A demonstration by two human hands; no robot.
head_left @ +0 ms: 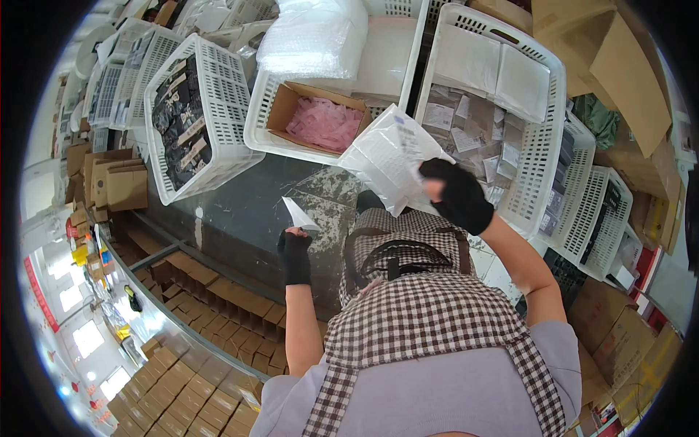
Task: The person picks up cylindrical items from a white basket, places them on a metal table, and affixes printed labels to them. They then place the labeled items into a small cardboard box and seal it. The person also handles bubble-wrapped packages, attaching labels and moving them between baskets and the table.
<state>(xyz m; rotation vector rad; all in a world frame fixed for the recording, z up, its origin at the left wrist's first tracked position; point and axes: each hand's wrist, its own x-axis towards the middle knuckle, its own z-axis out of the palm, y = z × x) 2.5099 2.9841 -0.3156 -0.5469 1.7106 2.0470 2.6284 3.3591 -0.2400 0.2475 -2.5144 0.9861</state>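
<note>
Right hand: the right hand (460, 195), in a black glove, is raised above the table and closed around the lower right corner of a white plastic bag (389, 156); the fingers are blurred, so the exact grip cannot be told.
White plastic bag: flat, with a paper label under the film; it spreads up and to the left of the right hand, hanging over the edge of the nearest basket.
Left hand: the left hand (294, 246), also in a black glove, is pinched at its top on a small white paper strip (298, 214).
Paper strip: a narrow folded piece, pointing up and left from the left fingertips, well apart from the bag.
Table: a dark table (240, 218) lies under both hands.
Baskets: a white basket (542, 156) to the right holds small packets; the middle basket (256, 135) holds a cardboard box (287, 105) of pink items; a third basket (222, 109) at left holds dark goods.
Clothing: a checked apron (422, 320) fills the lower middle.
</note>
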